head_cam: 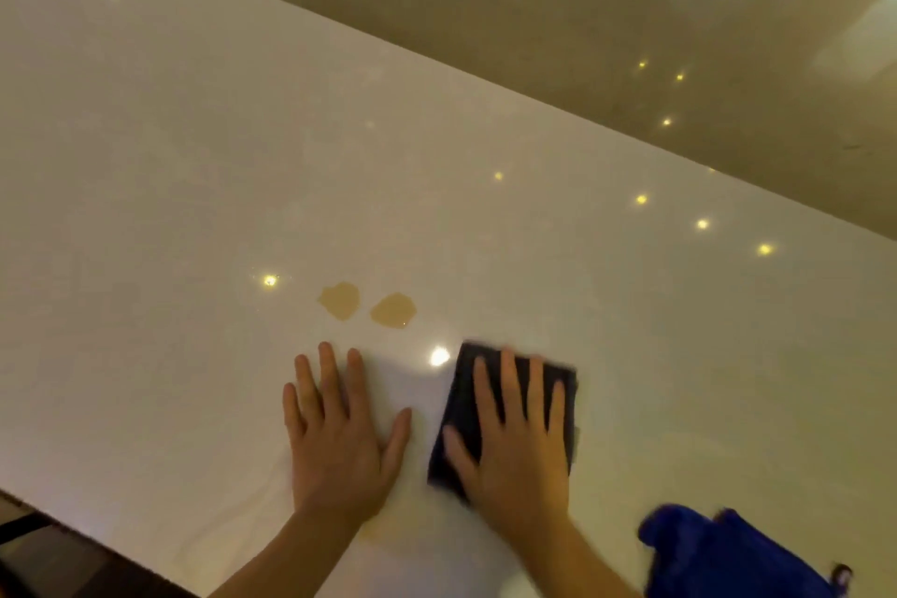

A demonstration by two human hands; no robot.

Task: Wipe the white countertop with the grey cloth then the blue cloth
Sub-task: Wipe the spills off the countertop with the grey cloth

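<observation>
The glossy white countertop (pixel 194 209) fills most of the view. My right hand (pixel 514 447) lies flat with spread fingers on top of the folded dark grey cloth (pixel 461 408), pressing it onto the counter. My left hand (pixel 340 442) rests palm down on the bare counter just to the left, holding nothing. Two tan liquid spots (pixel 340 300) (pixel 394 310) sit on the surface a short way beyond my left fingertips. The blue cloth (pixel 718 554) lies bunched at the lower right, apart from both hands.
The counter's far edge runs diagonally from upper left to right, with a shiny floor (pixel 631 15) beyond it. The near edge and a dark floor strip (pixel 43 549) show at the lower left. Ceiling lights reflect as bright dots on the counter.
</observation>
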